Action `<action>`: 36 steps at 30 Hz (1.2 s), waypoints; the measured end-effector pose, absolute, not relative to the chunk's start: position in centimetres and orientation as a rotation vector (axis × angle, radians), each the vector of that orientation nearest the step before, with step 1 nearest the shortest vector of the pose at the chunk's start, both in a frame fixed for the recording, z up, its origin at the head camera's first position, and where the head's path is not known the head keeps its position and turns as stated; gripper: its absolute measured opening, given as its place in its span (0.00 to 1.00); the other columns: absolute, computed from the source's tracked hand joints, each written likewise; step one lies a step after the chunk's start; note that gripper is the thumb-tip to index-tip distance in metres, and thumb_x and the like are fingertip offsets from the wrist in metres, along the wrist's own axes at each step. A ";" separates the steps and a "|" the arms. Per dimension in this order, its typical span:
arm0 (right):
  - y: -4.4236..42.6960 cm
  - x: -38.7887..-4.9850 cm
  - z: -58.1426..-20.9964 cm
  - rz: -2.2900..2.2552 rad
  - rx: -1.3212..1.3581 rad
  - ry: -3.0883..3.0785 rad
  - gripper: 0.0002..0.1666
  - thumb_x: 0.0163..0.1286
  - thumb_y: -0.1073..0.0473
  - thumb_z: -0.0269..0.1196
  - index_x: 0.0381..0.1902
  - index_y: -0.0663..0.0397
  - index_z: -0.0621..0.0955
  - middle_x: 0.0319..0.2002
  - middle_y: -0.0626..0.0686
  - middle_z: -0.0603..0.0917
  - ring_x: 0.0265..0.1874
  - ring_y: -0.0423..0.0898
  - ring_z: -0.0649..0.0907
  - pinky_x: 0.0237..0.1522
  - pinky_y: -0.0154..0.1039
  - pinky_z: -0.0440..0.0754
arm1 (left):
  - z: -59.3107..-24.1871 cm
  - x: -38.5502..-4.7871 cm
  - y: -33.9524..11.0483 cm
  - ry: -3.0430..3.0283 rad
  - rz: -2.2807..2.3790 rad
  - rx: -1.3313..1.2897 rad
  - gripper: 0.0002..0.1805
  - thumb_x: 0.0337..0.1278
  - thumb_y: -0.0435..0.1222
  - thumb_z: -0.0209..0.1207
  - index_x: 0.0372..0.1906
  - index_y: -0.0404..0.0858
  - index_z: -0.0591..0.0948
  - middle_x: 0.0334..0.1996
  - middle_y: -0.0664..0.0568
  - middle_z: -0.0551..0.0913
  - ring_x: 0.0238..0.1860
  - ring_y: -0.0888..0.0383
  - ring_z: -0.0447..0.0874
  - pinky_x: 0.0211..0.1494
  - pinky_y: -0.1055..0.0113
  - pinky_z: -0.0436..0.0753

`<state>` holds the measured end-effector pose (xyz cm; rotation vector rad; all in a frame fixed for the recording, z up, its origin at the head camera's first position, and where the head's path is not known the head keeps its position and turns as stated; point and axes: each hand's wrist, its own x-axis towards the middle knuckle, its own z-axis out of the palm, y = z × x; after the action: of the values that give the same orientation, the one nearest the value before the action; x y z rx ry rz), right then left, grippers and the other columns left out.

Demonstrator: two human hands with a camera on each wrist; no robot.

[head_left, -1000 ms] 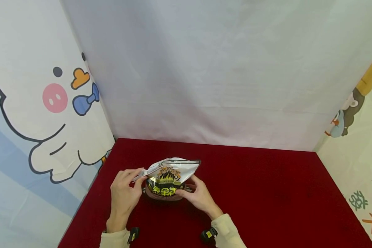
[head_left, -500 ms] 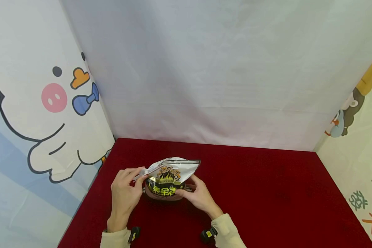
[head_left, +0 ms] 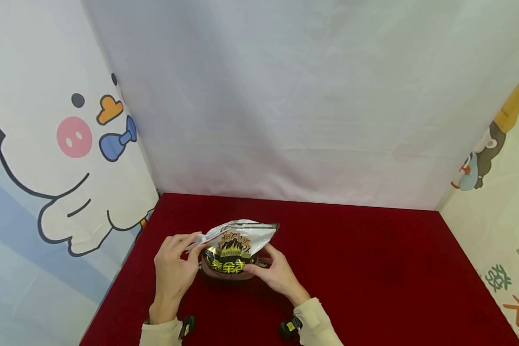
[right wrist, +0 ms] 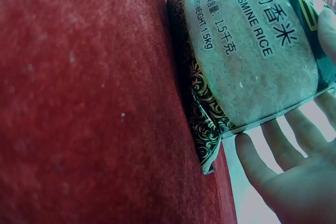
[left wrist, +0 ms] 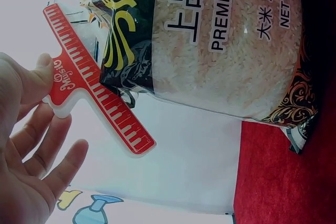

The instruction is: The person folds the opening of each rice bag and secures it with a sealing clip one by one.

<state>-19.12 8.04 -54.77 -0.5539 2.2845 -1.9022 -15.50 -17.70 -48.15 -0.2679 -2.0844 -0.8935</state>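
Observation:
A bag of jasmine rice (head_left: 231, 254) stands upright on the red table, its silvery top leaning to the right. Printed with piano keys, a red clip (left wrist: 73, 66) lies along the bag's upper corner in the left wrist view. My left hand (head_left: 175, 266) pinches the clip's handle between thumb and fingers. Whether the clip bites the bag's film is hidden. With thumb in front and fingers behind, my right hand (head_left: 278, 275) holds the bag's right side. In the right wrist view, several fingers (right wrist: 278, 148) lie along the bag's edge.
The red tabletop (head_left: 363, 274) stretches away to the right. A pale cloth backdrop (head_left: 307, 96) rises behind it, with cartoon-printed cloths at the left and right sides. Dark straps with small devices (head_left: 290, 327) sit at both wrists.
Both hands keep their hold on the clip and the bag, almost unmoved. The head view has shifted very slightly.

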 end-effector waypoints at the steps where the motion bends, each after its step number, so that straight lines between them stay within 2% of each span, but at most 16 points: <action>1: 8.0 -19.1 -54.7 -1.900 -0.550 2.286 0.41 0.67 0.57 0.77 0.75 0.50 0.75 0.68 0.60 0.83 0.59 0.64 0.87 0.56 0.49 0.88 | -48.1 -15.5 -17.7 -2.082 -0.891 -0.271 0.20 0.44 0.22 0.78 0.46 0.36 0.93 0.38 0.47 0.92 0.36 0.52 0.82 0.32 0.67 0.73; 16: 8.2 -19.1 -54.3 -1.896 -0.575 2.277 0.41 0.66 0.57 0.77 0.75 0.50 0.75 0.67 0.59 0.83 0.59 0.63 0.87 0.56 0.49 0.88 | -47.7 -15.7 -17.4 -2.078 -0.868 -0.285 0.20 0.44 0.23 0.78 0.46 0.36 0.93 0.39 0.46 0.92 0.35 0.52 0.81 0.34 0.70 0.70; 24: 8.1 -19.2 -54.4 -1.887 -0.558 2.291 0.41 0.65 0.57 0.78 0.74 0.48 0.76 0.67 0.56 0.84 0.59 0.61 0.88 0.55 0.43 0.87 | -47.4 -15.7 -17.7 -2.095 -0.863 -0.308 0.21 0.44 0.22 0.78 0.47 0.36 0.93 0.40 0.46 0.92 0.37 0.53 0.81 0.34 0.71 0.71; 29: 8.1 -19.2 -54.4 -1.890 -0.560 2.287 0.40 0.65 0.56 0.78 0.74 0.48 0.76 0.67 0.56 0.83 0.59 0.61 0.88 0.56 0.46 0.87 | -47.3 -15.8 -17.7 -2.106 -0.862 -0.322 0.20 0.44 0.22 0.78 0.47 0.36 0.93 0.40 0.47 0.92 0.36 0.54 0.81 0.33 0.69 0.73; 36: 7.9 -19.1 -54.4 -1.890 -0.554 2.293 0.39 0.67 0.56 0.77 0.73 0.49 0.76 0.65 0.57 0.84 0.59 0.60 0.87 0.58 0.49 0.87 | -46.8 -16.0 -17.5 -2.115 -0.872 -0.318 0.20 0.45 0.22 0.78 0.47 0.37 0.93 0.40 0.46 0.92 0.37 0.53 0.81 0.34 0.74 0.71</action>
<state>-19.13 7.93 -54.41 -0.5543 2.2932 -1.8897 -16.04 -17.46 -46.80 -0.3180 -2.1150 -0.8722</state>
